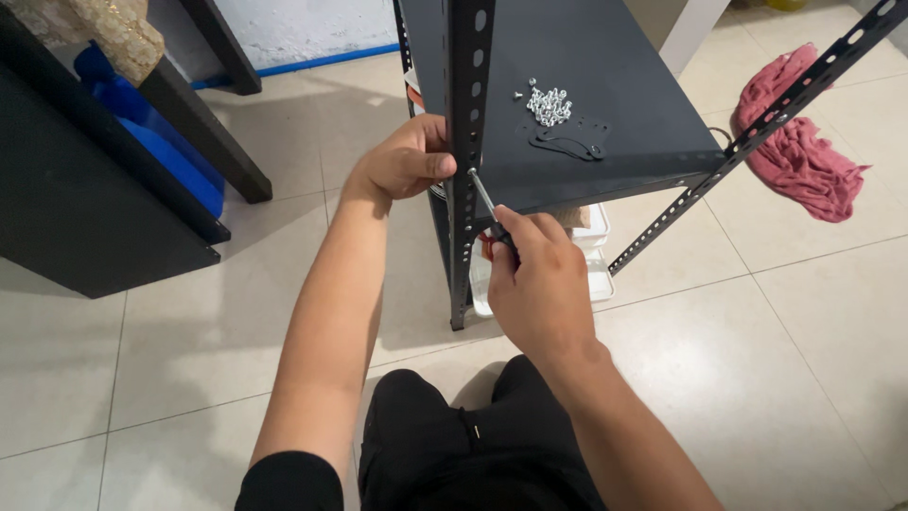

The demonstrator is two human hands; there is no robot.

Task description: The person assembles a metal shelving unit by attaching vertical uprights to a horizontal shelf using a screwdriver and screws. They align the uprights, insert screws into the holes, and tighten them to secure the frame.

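The left hand (409, 159) reaches forward with the forearm nearly straight, and its fingers curl around the perforated post (466, 142) of a dark metal rack — the grip is clamped on the post, with the thumb lying across the front. The right hand (539, 284) comes from lower right, the wrist a little bent, and its grip is closed around the handle of a screwdriver (487, 210). The thin steel shaft points up and to the left, and its tip touches the post just below the left thumb, where the post meets the shelf (586, 95).

The post is an angle bar, painted matte black, with a row of round holes. The shelf is a flat dark sheet with a folded front edge. On it lie a small pile of shiny screws (548, 104) and two flat black plates (570, 140), well behind the hands. A second perforated bar (757, 132) leans diagonally at the right corner of the shelf.

The floor is of pale glossy tiles (738, 360) with thin joints. A crumpled pink cloth (799, 142) lies to the right, apart from the rack, and a black board (85, 199) stands to the left. Between them the tiles around the person's knees are open.
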